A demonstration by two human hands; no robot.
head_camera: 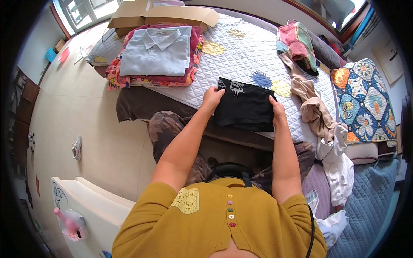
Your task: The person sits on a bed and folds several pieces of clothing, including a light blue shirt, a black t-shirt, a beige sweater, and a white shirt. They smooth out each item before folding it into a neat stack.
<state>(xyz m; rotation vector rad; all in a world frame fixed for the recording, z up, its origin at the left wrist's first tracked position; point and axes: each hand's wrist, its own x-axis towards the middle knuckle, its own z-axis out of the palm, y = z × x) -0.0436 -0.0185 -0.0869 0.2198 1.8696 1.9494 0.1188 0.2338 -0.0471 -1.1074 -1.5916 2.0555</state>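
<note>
A black folded garment with a grey printed design at its upper left is stretched between my two hands at the bed's near edge. My left hand grips its left side, thumb on top. On the opposite side, my right hand pinches the edge with the thumb in front. The fingers beneath the cloth are hidden. Just beyond my left hand lies a folded light-blue collared shirt, on top of a stack of red and pink patterned cloth.
An opened cardboard box stands behind the stack on the white quilted bedspread. Rumpled beige clothing, white clothing and a plaid cloth lie along the right. A patterned pillow is farther right. One shoe rests on the floor.
</note>
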